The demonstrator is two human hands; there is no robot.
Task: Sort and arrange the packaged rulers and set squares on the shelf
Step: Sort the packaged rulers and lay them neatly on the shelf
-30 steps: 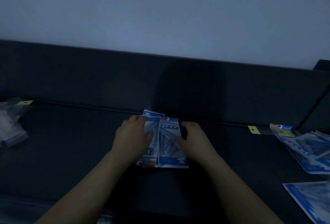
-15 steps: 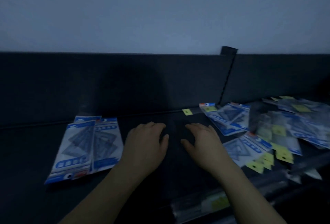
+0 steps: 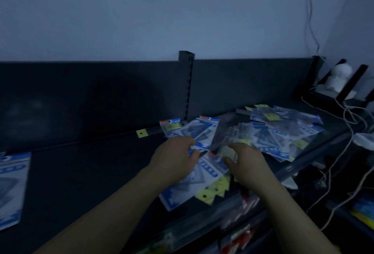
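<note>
Picking step: right hand (image 3: 247, 160) is hovering open-fingered over packet pile (image 3: 283, 130); left hand (image 3: 175, 156) grip unclear. Next: pinching blue packet (image 3: 208, 170) beneath.

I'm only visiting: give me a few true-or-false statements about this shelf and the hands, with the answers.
1. The left hand and right hand are both at the jumbled pile of packaged set squares. True.
2. The shelf is white. False: it is dark.
3. A blue-and-white package lies apart at the far left. True.
4. The paper tags near the hands are green. False: they are yellow.
</note>
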